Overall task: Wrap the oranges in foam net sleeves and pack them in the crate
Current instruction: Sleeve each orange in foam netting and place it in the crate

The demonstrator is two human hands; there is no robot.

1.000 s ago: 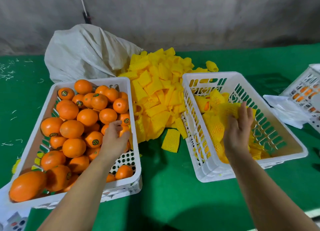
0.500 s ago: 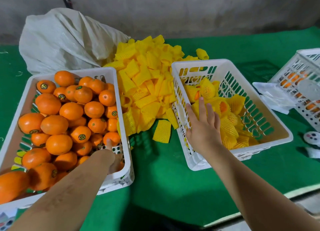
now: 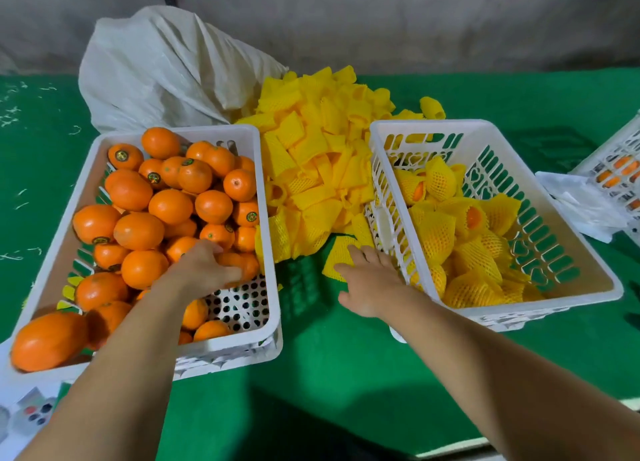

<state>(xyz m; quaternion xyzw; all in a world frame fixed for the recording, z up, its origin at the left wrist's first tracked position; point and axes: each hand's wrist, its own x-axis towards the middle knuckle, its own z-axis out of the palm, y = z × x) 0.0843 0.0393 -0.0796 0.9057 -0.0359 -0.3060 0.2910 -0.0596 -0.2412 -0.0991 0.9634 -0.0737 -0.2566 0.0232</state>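
The left hand (image 3: 204,270) is down in the left crate (image 3: 266,239), at centre-left of the frame, its fingers curled over an orange (image 3: 239,265) near the crate's right wall; the grip looks closed round the fruit, though the fingertips are hidden behind it. The right hand (image 3: 372,284), at lower centre, lies with fingers straight and slightly spread, the tips touching a loose foam sleeve (image 3: 341,256) on the green cloth (image 3: 346,374) between the two crates. The sleeve pile (image 3: 318,169) sits behind it at upper centre, and the right crate (image 3: 588,280) at centre-right already holds several wrapped oranges (image 3: 450,232).

To do this step well, I judge the left hand should lift the orange straight up so its neighbours do not roll. The right hand should pinch only the one sleeve by an open end, not flat in the middle, so the mouth can be stretched wide. Bring both to the gap between the crates, push the fruit in stem-first, and see that the net covers it all round before setting it beside the others
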